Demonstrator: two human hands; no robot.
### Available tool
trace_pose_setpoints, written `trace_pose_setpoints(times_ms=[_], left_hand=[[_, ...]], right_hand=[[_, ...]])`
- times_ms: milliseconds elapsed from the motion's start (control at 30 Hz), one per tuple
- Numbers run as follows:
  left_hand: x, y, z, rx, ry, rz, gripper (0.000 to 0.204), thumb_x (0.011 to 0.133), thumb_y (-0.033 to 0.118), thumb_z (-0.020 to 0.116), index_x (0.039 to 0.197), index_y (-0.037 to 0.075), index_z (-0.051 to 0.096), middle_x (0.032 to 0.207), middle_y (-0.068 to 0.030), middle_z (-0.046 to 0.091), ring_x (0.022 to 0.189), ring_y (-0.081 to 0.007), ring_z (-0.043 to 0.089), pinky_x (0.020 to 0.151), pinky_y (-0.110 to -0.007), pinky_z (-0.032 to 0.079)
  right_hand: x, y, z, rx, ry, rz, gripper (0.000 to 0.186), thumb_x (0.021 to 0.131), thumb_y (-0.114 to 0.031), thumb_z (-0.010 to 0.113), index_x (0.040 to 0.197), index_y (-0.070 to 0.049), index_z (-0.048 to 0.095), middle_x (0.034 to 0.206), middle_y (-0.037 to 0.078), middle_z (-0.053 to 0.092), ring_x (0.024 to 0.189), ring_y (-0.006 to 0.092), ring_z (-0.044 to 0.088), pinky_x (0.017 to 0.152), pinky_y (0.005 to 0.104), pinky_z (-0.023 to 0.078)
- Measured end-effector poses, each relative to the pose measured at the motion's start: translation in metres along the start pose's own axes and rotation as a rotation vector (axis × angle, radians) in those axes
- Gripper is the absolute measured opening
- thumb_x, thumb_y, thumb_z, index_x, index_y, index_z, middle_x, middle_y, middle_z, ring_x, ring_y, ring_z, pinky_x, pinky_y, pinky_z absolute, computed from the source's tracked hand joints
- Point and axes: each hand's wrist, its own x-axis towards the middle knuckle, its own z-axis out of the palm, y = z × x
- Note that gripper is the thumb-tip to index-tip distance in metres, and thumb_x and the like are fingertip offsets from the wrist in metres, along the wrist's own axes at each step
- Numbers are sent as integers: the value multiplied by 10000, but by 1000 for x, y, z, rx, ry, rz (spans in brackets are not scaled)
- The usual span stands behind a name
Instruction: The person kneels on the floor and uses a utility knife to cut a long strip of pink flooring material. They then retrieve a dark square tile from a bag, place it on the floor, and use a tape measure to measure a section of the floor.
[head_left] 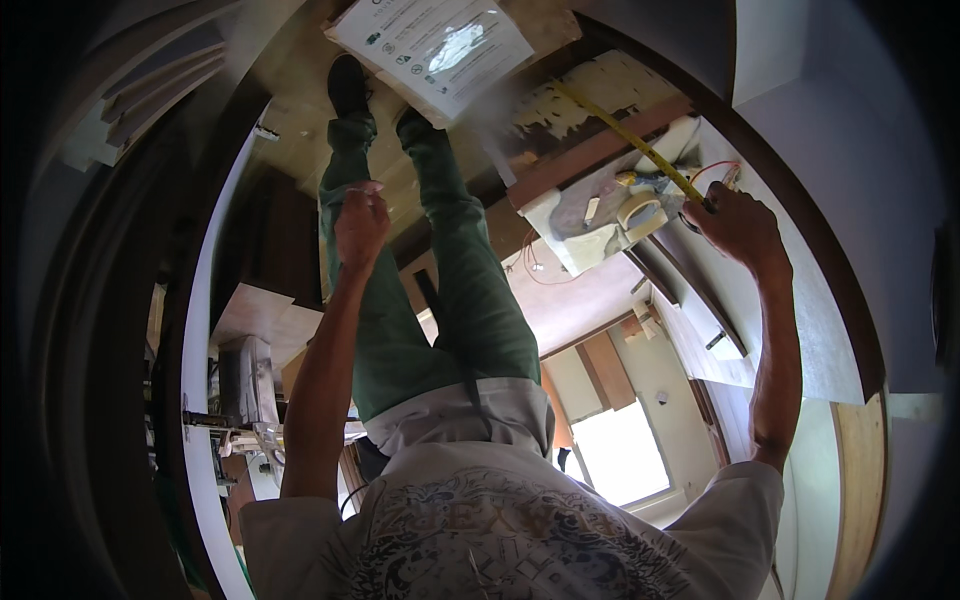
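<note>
My right hand [735, 228] is closed round a tape measure [697, 207] at the right; its case is mostly hidden by my fingers. The yellow blade [640, 145] runs out from it toward the far left, over a worn, paint-flaked board edge [590, 110]. Below the blade, a roll of tape [641, 214] and a small pale item [592, 210] lie on a stained surface [560, 235], beside some blue and yellow tools too small to name. My left hand [362, 226] hangs in front of my green trousers, its fingers curled in, with nothing showing in them.
At the far middle lies a flat package with a white printed sheet [440, 50] under shiny wrapping, near my dark shoes [348, 88]. A long white panel edge [205, 300] stands at my left. Cabinet boards [690, 300] and a bright window [622, 455] show at the right.
</note>
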Motion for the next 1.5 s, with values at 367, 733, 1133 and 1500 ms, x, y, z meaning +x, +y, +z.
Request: trace_pose_setpoints(times_ms=[367,733,1133,1500], left_hand=[[-1,-2,3,24,-36,-45,212,953,169,545,1109,98,670,1091,-130,678,936,-304,700,789,-437,553],[0,-3,3,52,-55,-10,221,942,154,548,1110,67,662,1070,-148,677,901,-308,705,761,-436,564],[6,3,-8,45,-51,7,199,930,137,568,1086,55,660,1044,-153,682,888,-309,706,754,-433,562],[18,-9,-24,147,-107,11,199,940,171,556,1070,66,665,1062,-163,699,907,-322,715,772,-436,565]], right_hand=[[-9,4,19,56,12,-1,597,918,-576,506,1136,-43,666,838,195,729,831,350,734,812,467,566],[-9,6,25,69,31,9,565,913,-550,530,1129,-44,661,772,189,720,789,365,734,773,476,577],[-9,11,41,311,-46,70,554,910,-574,564,1070,-50,644,788,203,715,808,385,724,794,483,557],[-59,-81,230,1754,-225,105,314,1042,-366,536,1179,-84,534,897,67,655,777,163,674,648,314,578]])
